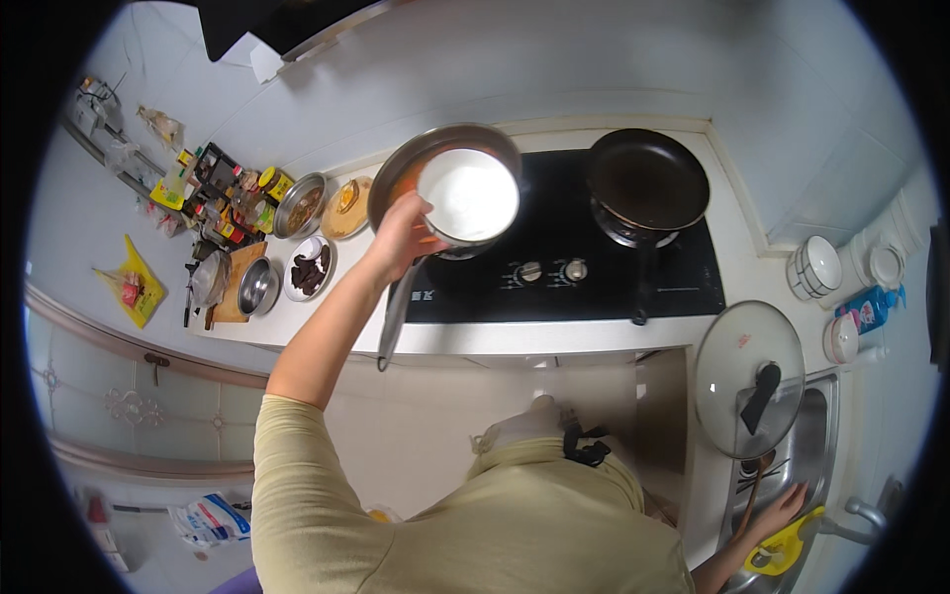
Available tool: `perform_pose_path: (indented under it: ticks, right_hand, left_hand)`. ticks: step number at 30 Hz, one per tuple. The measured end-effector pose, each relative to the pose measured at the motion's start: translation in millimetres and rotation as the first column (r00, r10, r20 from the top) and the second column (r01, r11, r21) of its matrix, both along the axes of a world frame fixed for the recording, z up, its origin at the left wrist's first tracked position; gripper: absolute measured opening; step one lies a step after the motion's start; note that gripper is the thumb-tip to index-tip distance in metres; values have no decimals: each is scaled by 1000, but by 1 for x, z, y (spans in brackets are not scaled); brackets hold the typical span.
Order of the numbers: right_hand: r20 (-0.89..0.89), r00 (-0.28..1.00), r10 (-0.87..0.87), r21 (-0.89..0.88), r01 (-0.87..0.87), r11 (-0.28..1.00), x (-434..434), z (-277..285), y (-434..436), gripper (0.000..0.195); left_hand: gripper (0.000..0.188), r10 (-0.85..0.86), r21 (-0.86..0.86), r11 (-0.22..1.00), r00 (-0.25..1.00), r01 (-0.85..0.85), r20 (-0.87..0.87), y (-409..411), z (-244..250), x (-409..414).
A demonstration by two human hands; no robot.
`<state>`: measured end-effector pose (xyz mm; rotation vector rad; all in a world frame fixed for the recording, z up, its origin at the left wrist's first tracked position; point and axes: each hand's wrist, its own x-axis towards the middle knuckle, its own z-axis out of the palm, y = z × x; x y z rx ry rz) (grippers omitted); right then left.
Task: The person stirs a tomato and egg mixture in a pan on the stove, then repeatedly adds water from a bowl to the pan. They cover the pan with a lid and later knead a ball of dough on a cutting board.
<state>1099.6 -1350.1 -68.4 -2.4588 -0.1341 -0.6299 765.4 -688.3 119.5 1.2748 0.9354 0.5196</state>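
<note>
My left hand (404, 234) grips the near-left rim of a white bowl (469, 194). I hold the bowl above a deep steel pan (386, 174) on the left side of the stove, covering part of it. Reddish-orange food or liquid shows beside the bowl, and the pan's long handle (397, 319) points toward me. At lower right, my right hand (781, 511) reaches over the steel sink (822, 453) with nothing visible in it. Just under that hand is a yellow plastic item (787, 549), near the faucet (853, 523).
A black frying pan (649, 178) sits on the right burner of the black gas stove (475, 297). A glass lid (735, 349) overlaps the sink corner. Left of the stove are a plate of dark pieces (295, 291), a steel bowl (260, 286), a cutting board (241, 260) and several bottles.
</note>
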Motion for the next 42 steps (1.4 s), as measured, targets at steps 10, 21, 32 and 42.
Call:
perform_pose_path:
  ticks: [10, 21, 32, 42]
  right_hand:
    - [41, 993, 115, 7, -115, 993, -43, 34, 54, 36]
    - [74, 996, 59, 54, -63, 997, -71, 50, 57, 38]
    - [65, 998, 19, 97, -25, 995, -45, 22, 25, 37]
    - [7, 1000, -1, 249, -1, 969, 9, 42, 51, 33]
  left_hand:
    - [54, 135, 149, 985, 935, -90, -328, 103, -40, -93]
    - [66, 253, 776, 622, 912, 102, -322, 180, -55, -13]
    - [63, 142, 609, 793, 972, 0, -185, 130, 37, 50]
    - [48, -648, -335, 706, 760, 624, 52, -94, -13, 306]
